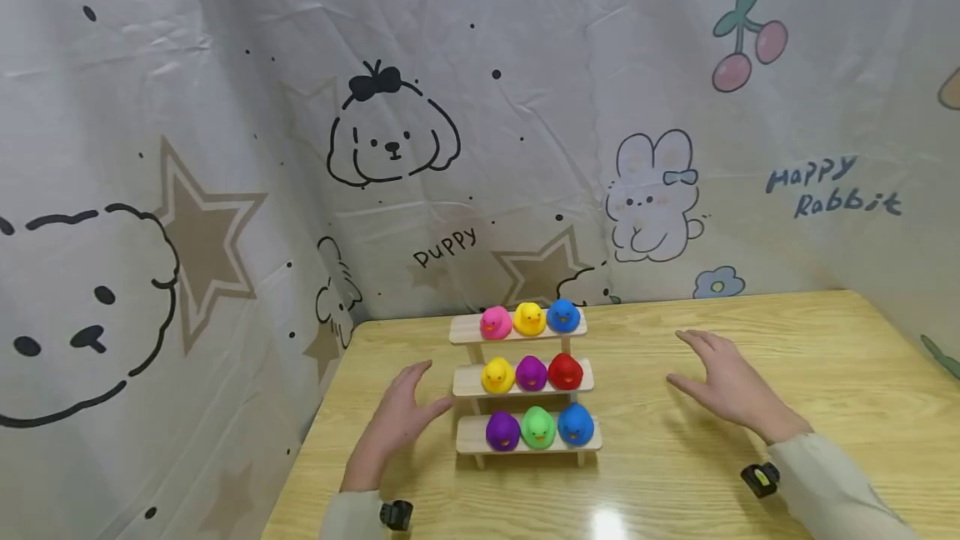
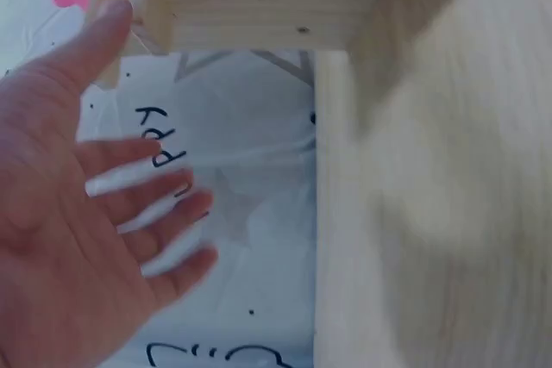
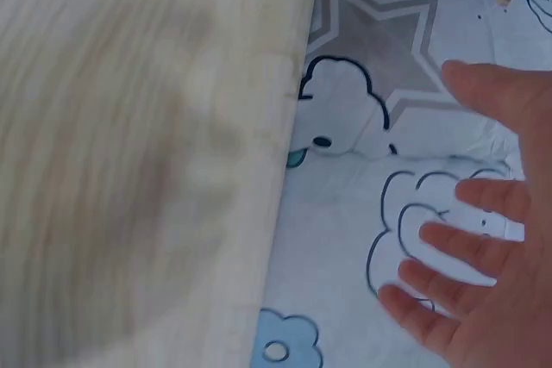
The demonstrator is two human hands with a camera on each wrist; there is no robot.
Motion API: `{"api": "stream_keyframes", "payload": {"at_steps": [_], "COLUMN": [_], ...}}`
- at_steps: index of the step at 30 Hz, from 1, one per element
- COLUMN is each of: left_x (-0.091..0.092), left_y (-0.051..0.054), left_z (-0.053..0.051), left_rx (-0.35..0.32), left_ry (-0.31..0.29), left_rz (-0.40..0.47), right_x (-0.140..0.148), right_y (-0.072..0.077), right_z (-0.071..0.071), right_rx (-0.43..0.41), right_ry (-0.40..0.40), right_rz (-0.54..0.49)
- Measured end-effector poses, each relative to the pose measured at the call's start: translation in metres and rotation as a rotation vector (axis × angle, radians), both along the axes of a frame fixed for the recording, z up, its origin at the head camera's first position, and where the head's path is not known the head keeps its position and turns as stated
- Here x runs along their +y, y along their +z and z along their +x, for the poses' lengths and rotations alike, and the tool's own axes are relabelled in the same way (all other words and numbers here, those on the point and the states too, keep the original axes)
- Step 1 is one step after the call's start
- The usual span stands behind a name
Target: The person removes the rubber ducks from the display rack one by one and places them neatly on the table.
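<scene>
A three-tier wooden rack (image 1: 467,382) stands on the table, with several small rubber ducks in rows of three. The top row has a pink duck (image 1: 496,322), a yellow duck (image 1: 529,319) and a blue duck (image 1: 563,317). Yellow, purple and red ducks (image 1: 566,372) fill the middle tier; purple, green (image 1: 538,428) and blue ones the bottom. Just left of the rack my left hand (image 1: 401,415) is spread and holds nothing, its thumb close to the lower tiers. My right hand (image 1: 731,382) hovers well to the rack's right, fingers extended, holding nothing.
The light wood table (image 1: 660,473) extends on both sides of the rack. A white printed cloth (image 1: 525,148) hangs along its back and left edges. Each wrist wears a small black device, seen on the left (image 1: 396,515) and right (image 1: 761,480).
</scene>
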State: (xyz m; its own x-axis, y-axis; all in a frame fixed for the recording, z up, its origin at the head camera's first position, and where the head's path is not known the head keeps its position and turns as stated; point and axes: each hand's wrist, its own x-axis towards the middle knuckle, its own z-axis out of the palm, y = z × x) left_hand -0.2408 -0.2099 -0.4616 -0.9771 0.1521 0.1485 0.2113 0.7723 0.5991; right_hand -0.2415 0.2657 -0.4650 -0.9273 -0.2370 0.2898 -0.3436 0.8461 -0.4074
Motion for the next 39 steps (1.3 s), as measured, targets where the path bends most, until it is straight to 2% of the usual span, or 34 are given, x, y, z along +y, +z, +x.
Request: {"api": "stream_keyframes", "payload": {"at_steps": [5, 7, 10, 16, 22, 28, 33, 39], "left_x": [0.013, 0.017, 0.023, 0.028, 0.026, 0.024, 0.024, 0.025], "left_y": [0.008, 0.008, 0.008, 0.006, 0.004, 0.002, 0.0, 0.0], "left_z": [-0.005, -0.008, -0.011, -0.016, -0.02, -0.02, -0.02, -0.019], "left_rx": [0.02, 0.028, 0.019, 0.009, -0.027, -0.059, -0.084, -0.092], "left_ry": [-0.139, -0.194, -0.239, -0.23, -0.252, -0.236, -0.217, -0.207], "left_rz": [0.117, 0.136, 0.156, 0.17, 0.189, 0.199, 0.229, 0.226], "right_x": [-0.016, -0.023, -0.032, -0.05, -0.071, -0.092, -0.105, -0.118], "right_y": [0.007, 0.011, 0.016, 0.029, 0.044, 0.06, 0.063, 0.064], "right_z": [-0.005, -0.007, -0.01, -0.018, -0.025, -0.036, -0.046, -0.053], "right_rx": [0.035, 0.048, 0.053, 0.049, 0.065, 0.115, 0.155, 0.117], "right_ry": [0.056, 0.074, 0.1, 0.14, 0.191, 0.258, 0.303, 0.326], "right_rz": [-0.037, -0.038, -0.044, -0.059, -0.088, -0.129, -0.165, -0.209]}}
